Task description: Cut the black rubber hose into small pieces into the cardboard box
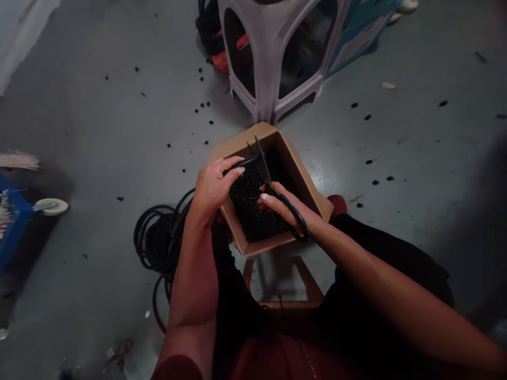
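Note:
Over an open cardboard box [317, 203], my left hand [217, 182] pinches a black ribbed tube [249, 161] near its end. My right hand [279, 200] is closed on black-handled scissors [295, 214], whose blades point up and stand apart around the tube's free end. Inside the box lies a heap of small black pieces [253, 206]. From behind my left hand a black tube runs down to a loose coil [158, 237] on the floor at the left.
A pale plastic stool [266, 63] stands just beyond the box, with a blue box [360, 34] behind it. Small black bits are scattered over the grey floor. A blue cart with a white wheel [51, 206] is at the far left.

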Demonstrator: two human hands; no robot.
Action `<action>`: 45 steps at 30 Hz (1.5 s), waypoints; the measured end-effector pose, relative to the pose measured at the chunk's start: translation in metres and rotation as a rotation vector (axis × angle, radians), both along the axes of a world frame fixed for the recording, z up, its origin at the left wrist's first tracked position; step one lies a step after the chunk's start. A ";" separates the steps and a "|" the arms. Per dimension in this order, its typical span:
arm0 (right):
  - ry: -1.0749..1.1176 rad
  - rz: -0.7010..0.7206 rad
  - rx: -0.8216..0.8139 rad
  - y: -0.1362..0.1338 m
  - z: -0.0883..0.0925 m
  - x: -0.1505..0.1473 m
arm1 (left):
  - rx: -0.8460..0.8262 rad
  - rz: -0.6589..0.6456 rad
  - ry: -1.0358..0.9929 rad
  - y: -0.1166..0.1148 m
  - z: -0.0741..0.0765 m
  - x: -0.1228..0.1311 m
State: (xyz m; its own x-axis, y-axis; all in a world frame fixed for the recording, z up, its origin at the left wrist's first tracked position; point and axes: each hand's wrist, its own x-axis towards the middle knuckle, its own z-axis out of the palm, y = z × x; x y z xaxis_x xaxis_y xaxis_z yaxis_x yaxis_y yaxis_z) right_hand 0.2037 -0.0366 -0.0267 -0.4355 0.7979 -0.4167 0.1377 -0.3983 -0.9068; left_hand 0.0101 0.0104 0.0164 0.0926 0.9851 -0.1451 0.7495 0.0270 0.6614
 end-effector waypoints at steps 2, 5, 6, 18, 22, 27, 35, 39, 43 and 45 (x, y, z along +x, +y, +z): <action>-0.018 0.017 0.007 0.001 0.003 0.000 | 0.000 -0.004 0.015 0.000 0.000 0.000; -0.033 0.035 0.014 0.001 0.003 0.001 | -0.001 0.002 0.032 0.000 -0.001 0.000; -0.034 0.032 0.017 0.001 0.003 0.001 | 0.000 0.006 0.032 0.000 -0.001 0.000; -0.008 0.017 0.025 -0.001 -0.006 0.000 | 0.003 0.022 0.030 0.000 0.000 0.001; -0.006 0.018 0.030 -0.001 -0.007 0.001 | 0.000 0.021 0.034 0.000 0.000 0.002; -0.001 0.038 0.023 -0.002 -0.006 0.001 | -0.007 0.006 0.056 0.000 0.000 0.003; 0.013 0.025 0.013 -0.001 0.000 0.000 | -0.004 0.019 0.036 0.000 0.000 0.002; 0.004 0.019 0.003 -0.002 0.001 0.000 | 0.006 0.016 0.036 0.000 0.000 0.002; -0.001 0.023 0.005 -0.001 0.002 0.000 | 0.002 0.009 0.043 0.000 -0.001 0.002; -0.004 0.025 0.006 0.000 0.002 0.000 | -0.004 0.007 0.043 0.000 -0.001 0.002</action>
State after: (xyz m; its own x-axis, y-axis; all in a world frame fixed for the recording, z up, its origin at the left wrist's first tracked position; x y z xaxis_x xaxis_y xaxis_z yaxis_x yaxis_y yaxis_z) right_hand 0.2036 -0.0370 -0.0245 -0.4535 0.7891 -0.4142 0.1517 -0.3896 -0.9084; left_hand 0.0124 0.0103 0.0154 0.0798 0.9850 -0.1531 0.7768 0.0348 0.6288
